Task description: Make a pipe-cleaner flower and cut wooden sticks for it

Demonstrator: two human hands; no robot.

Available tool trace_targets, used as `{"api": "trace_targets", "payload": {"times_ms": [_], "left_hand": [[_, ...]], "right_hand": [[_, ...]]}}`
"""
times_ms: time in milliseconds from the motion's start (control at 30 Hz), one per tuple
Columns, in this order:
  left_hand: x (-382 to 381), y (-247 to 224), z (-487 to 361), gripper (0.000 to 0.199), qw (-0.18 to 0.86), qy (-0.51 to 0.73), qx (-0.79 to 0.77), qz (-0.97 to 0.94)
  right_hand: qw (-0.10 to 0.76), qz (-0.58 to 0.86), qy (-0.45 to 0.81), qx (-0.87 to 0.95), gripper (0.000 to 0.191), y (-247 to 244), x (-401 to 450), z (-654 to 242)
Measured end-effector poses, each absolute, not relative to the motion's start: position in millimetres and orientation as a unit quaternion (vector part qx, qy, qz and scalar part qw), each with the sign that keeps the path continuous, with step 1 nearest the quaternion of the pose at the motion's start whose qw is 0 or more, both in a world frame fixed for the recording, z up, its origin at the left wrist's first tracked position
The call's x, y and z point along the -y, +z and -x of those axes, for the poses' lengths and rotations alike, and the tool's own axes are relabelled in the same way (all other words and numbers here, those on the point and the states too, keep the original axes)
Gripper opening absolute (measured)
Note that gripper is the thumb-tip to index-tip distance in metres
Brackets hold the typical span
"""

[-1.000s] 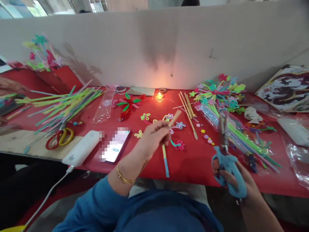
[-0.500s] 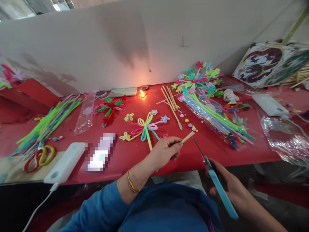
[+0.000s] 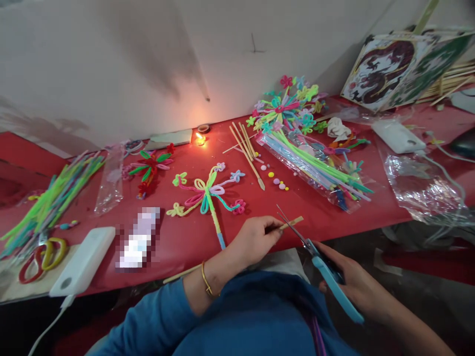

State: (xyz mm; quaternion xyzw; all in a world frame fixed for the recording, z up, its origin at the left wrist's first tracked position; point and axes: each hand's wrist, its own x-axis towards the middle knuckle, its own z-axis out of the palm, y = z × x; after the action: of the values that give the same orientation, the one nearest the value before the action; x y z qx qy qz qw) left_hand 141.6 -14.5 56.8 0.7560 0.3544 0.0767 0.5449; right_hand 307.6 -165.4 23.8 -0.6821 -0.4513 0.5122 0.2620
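Note:
Near the table's front edge, my left hand point(image 3: 258, 237) pinches a thin wooden stick point(image 3: 297, 221) whose flat pale end points right. My right hand point(image 3: 343, 277) is closed on blue-handled scissors point(image 3: 336, 287). Their slightly parted blades lie at the stick, just beyond my left fingertips. Beyond my left hand a pipe-cleaner flower point(image 3: 208, 190) with looped petals and a yellow-green stem lies on the red table point(image 3: 178, 267). Several wooden sticks point(image 3: 247, 148) and small coloured pompoms point(image 3: 276, 181) lie farther back.
A lit candle point(image 3: 200, 140) stands near the wall. Bundled pipe cleaners point(image 3: 315, 158) lie at right, others point(image 3: 55, 198) at left beside red-and-yellow-handled scissors point(image 3: 42, 259). A white power bank point(image 3: 83, 262) and a blurred-out item point(image 3: 140, 238) are at front left.
The scissors' blades have come up to the stick, which they were apart from before. The view has shifted, so the table things appear farther left.

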Motion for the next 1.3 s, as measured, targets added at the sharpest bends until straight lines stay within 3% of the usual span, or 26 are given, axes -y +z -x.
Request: {"api": "trace_targets", "payload": {"times_ms": [533, 733, 933, 1300], "left_hand": [[37.2, 46.3, -172.2, 0.017, 0.490, 0.026, -0.361, -0.793], [41.0, 42.9, -179.3, 0.025, 0.498, -0.018, -0.330, -0.802], [47.7, 35.8, -182.6, 0.028, 0.496, -0.031, -0.317, -0.807], [48.8, 34.4, -189.4, 0.026, 0.499, -0.048, -0.318, -0.805]], "right_hand": [[0.309, 0.664, 0.470, 0.493, 0.052, -10.1, 203.4, -319.8], [0.322, 0.669, 0.493, 0.453, 0.050, -9.6, 210.8, -320.1], [0.319, 0.661, 0.545, 0.406, 0.060, -5.6, 209.4, -316.7], [0.331, 0.668, 0.518, 0.420, 0.051, -21.9, 217.8, -316.2]]}}
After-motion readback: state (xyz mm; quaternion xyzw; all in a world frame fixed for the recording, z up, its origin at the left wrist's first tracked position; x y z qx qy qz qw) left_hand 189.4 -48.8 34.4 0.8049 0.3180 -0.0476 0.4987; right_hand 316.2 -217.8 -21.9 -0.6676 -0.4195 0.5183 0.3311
